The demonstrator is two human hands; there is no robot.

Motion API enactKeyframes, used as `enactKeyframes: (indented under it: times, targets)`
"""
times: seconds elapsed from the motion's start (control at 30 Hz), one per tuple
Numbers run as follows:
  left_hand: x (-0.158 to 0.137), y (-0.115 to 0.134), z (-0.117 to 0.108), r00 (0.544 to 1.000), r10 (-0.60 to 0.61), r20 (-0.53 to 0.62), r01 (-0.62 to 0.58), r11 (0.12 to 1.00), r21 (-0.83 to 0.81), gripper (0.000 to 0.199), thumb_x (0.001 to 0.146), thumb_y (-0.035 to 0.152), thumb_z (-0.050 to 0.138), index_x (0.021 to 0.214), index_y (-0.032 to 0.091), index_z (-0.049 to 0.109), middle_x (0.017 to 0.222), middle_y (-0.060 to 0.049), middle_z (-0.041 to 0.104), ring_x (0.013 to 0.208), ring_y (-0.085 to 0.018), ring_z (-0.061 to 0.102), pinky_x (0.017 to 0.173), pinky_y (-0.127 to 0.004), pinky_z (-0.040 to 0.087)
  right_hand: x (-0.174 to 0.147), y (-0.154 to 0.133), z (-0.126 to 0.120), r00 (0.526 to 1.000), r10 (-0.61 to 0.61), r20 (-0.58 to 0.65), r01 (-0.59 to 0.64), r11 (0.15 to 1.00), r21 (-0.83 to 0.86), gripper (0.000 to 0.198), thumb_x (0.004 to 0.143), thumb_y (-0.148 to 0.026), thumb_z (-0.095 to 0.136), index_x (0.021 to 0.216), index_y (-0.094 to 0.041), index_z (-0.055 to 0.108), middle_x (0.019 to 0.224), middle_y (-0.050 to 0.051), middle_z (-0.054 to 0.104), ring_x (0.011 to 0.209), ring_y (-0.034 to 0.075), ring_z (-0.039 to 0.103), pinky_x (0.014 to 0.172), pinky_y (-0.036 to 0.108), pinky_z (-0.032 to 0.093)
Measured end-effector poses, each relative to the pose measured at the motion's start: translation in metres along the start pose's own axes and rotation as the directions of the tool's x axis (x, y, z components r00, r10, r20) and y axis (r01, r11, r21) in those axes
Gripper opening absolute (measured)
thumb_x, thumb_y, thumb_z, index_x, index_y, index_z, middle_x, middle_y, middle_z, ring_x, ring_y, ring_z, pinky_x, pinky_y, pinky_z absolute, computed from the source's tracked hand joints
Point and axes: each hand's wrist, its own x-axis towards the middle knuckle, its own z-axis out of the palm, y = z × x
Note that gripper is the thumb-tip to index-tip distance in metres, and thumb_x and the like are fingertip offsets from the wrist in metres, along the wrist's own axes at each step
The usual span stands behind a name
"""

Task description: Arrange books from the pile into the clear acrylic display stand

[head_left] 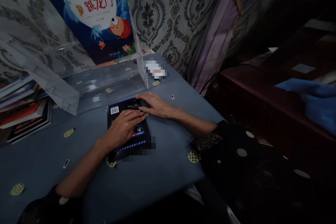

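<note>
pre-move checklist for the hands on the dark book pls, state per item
1. Left hand on the flat dark-covered book with white barcode label: ok, palm down across the cover.
2. Right hand at the book's far right corner: ok, touching the edge.
3. Book flat on the blue-grey tablecloth with gold round motifs: ok.
4. Grip closed on the book: not ok, the fingers of both hands lie flat, nothing pinched.
5. Clear acrylic stand behind the book: ok, apart from it; the blue picture book with cartoon fish stands in it.
6. Book's underside or front cover: cannot tell, hidden.
</note>
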Motion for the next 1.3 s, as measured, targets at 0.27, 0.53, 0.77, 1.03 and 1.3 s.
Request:
enactKeyframes:
  times: [0.27, 0.53, 0.77, 1.03, 1.3]
  targets:
    - [-0.006, 0.016, -0.005, 0.999, -0.001, 0.046, 0.002, 1.000, -0.005, 0.039, 0.095, 0.004, 0.043, 0.125, 0.014, 0.065, 0.123, -0.012, 0.069, 0.116, -0.025, 0.061, 0.094, -0.046, 0.052, 0.000, 0.000, 0.001, 1.000, -0.021, -0.009, 0.021, 1.000, -0.020, 0.045, 0.094, -0.039, 0.060, 0.134, -0.019, 0.053, 0.132, 0.012, 0.062, 0.125, 0.030, 0.052, 0.106, 0.050, 0.040]
    - [-0.015, 0.031, -0.008, 0.996, 0.021, 0.088, -0.017, 0.998, -0.054, 0.043, 0.095, 0.004, 0.040, 0.129, 0.018, 0.063, 0.128, -0.011, 0.066, 0.122, -0.025, 0.058, 0.098, -0.049, 0.051, -0.001, 0.000, 0.000, 1.000, -0.015, 0.005, 0.015, 0.999, -0.047, 0.048, 0.094, -0.042, 0.060, 0.135, -0.019, 0.052, 0.135, 0.014, 0.060, 0.127, 0.030, 0.051, 0.108, 0.049, 0.038]
    - [-0.026, 0.048, -0.009, 0.990, 0.016, 0.138, -0.007, 0.998, -0.066, 0.047, 0.090, 0.001, 0.045, 0.130, 0.019, 0.062, 0.131, -0.011, 0.064, 0.124, -0.026, 0.056, 0.100, -0.049, 0.051, -0.002, 0.002, 0.002, 1.000, -0.015, 0.004, 0.016, 0.999, -0.048, 0.049, 0.094, -0.045, 0.060, 0.135, -0.020, 0.052, 0.137, 0.012, 0.060, 0.129, 0.030, 0.050, 0.108, 0.049, 0.038]
    - [-0.033, 0.074, -0.020, 0.975, 0.043, 0.218, -0.053, 0.998, 0.038, 0.054, 0.088, 0.000, 0.043, 0.139, 0.015, 0.053, 0.134, -0.014, 0.063, 0.128, -0.026, 0.054, 0.103, -0.047, 0.048, -0.001, 0.002, 0.002, 1.000, -0.021, 0.006, 0.022, 0.999, -0.046, 0.047, 0.094, -0.046, 0.059, 0.132, -0.018, 0.054, 0.137, 0.013, 0.059, 0.129, 0.030, 0.050, 0.109, 0.049, 0.038]
    - [-0.041, 0.095, -0.020, 0.955, 0.016, 0.295, -0.089, 0.967, 0.237, 0.048, 0.096, 0.009, 0.038, 0.143, 0.006, 0.046, 0.135, -0.019, 0.062, 0.129, -0.028, 0.053, 0.103, -0.045, 0.045, -0.001, 0.003, 0.002, 1.000, -0.026, 0.001, 0.026, 0.999, -0.047, 0.045, 0.094, -0.046, 0.059, 0.132, -0.020, 0.056, 0.141, 0.013, 0.058, 0.130, 0.030, 0.050, 0.109, 0.051, 0.039]
